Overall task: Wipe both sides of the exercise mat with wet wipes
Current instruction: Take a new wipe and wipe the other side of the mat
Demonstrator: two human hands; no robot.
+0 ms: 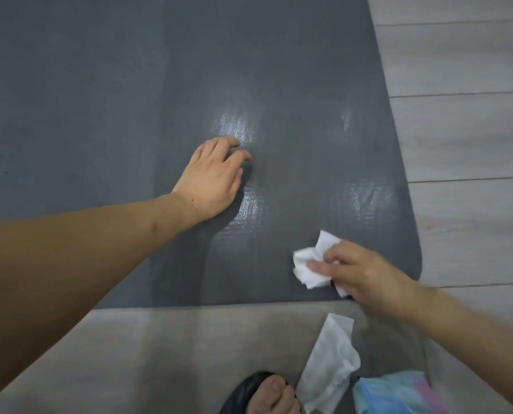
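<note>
A dark grey exercise mat [100, 100] lies flat on the floor and fills most of the view, with shiny wet patches near its middle and right side. My left hand [212, 177] rests palm down on the mat near the middle, fingers slightly bent. My right hand [365, 274] grips a crumpled white wet wipe [312, 264] and holds it against the mat near its near right corner.
A second white wipe [329, 366] sticks up from a blue and pink wipe pack [395, 395] on the floor at the bottom right. My foot in a black sandal [267, 394] stands by the mat's near edge. Pale wood floor [473, 130] runs along the right.
</note>
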